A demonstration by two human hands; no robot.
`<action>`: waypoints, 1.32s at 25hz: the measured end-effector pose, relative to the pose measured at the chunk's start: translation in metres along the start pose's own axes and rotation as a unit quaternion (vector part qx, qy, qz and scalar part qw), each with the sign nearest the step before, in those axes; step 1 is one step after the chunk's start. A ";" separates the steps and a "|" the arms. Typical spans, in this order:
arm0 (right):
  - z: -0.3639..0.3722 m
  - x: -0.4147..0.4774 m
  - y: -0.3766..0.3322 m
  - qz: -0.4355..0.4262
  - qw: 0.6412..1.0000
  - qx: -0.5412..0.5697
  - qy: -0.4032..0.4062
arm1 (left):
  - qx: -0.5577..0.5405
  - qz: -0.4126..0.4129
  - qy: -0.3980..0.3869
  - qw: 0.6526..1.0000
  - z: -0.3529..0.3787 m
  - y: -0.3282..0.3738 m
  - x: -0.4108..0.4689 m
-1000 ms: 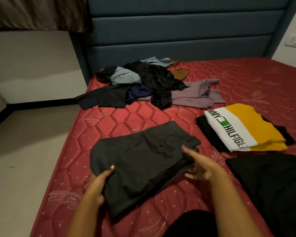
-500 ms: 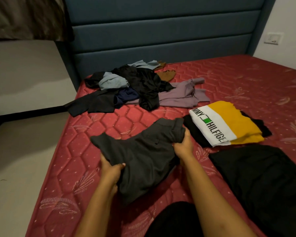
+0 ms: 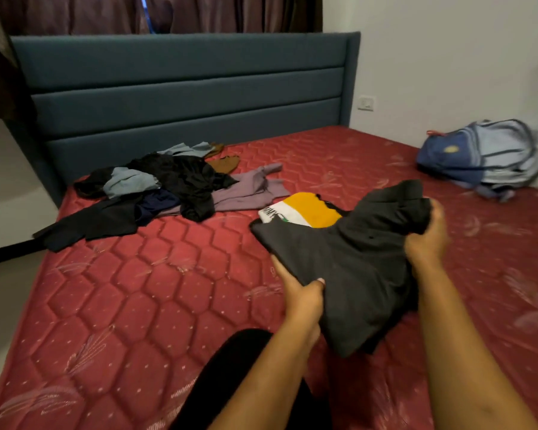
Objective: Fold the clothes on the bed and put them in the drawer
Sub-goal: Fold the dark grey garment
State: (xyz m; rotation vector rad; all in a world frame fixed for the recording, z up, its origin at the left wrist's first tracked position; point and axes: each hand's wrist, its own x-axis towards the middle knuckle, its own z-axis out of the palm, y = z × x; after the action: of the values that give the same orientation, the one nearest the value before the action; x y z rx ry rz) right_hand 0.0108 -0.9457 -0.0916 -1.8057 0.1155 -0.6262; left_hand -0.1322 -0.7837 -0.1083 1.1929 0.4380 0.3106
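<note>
A folded dark grey garment (image 3: 348,259) hangs lifted above the red mattress (image 3: 137,305). My left hand (image 3: 302,290) grips its near left edge, and my right hand (image 3: 427,240) grips its far right end. Behind it lies a folded yellow and white shirt (image 3: 305,212), partly hidden by the grey garment. A heap of unfolded clothes (image 3: 174,187), black, grey-blue, mauve and brown, lies near the headboard. No drawer is in view.
A blue padded headboard (image 3: 184,97) stands at the back with dark curtains above it. A blue backpack (image 3: 485,156) lies at the mattress's far right. The floor (image 3: 10,290) runs along the bed's left side. My dark-clad knee (image 3: 230,367) rests on the mattress.
Both hands took hold of the dark grey garment, lifted it off the mattress and carried it right, over the folded stack. The view swung right and up.
</note>
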 end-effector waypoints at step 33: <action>-0.040 -0.112 0.157 0.107 0.811 -0.535 -0.212 | 0.761 0.198 -0.337 0.518 0.032 -0.156 -0.010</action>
State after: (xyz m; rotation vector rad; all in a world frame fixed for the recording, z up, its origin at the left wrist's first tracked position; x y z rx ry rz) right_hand -0.0671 -0.9892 -0.2668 -2.9223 0.4263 0.1038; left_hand -0.1247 -0.8676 -0.2435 3.0231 -0.4995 -0.3395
